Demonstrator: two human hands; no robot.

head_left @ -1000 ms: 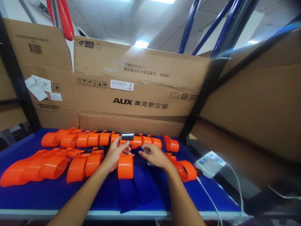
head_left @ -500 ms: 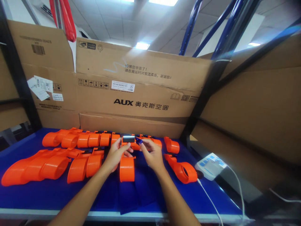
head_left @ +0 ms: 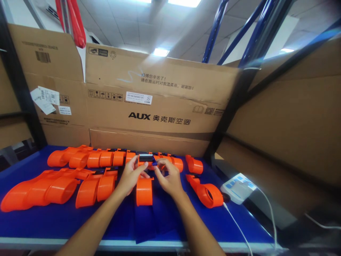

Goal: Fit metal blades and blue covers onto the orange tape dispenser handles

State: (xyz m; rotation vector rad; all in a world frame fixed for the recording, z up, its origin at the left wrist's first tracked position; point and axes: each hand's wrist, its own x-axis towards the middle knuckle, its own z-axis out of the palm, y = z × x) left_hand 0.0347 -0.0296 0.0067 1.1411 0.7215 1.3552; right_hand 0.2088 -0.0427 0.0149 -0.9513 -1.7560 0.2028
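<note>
My left hand (head_left: 134, 174) is closed on an orange plastic part (head_left: 144, 166), thumb in front. Along the top of this part lies a black strip (head_left: 146, 158) with a pale toothed edge. In my right hand (head_left: 168, 176), thumb and fingers pinch a small dark blue piece (head_left: 154, 162) at the strip's right end; whether it is seated there I cannot tell. An orange ring (head_left: 144, 192) shows just below my hands; I cannot tell whether it belongs to the held part. Dark blue flat material (head_left: 145, 224) lies under it.
Rows of orange ring-shaped parts (head_left: 62, 189) lie left and behind on the blue tabletop (head_left: 112, 224). More orange parts (head_left: 210, 195) lie at right, beside a white device (head_left: 239, 188) with cables. An AUX cardboard panel (head_left: 160, 103) stands behind, between dark rack posts (head_left: 226, 117).
My right hand has moved slightly left and down, bringing the small dark blue piece against the right end of the black strip. My left hand stays almost still.
</note>
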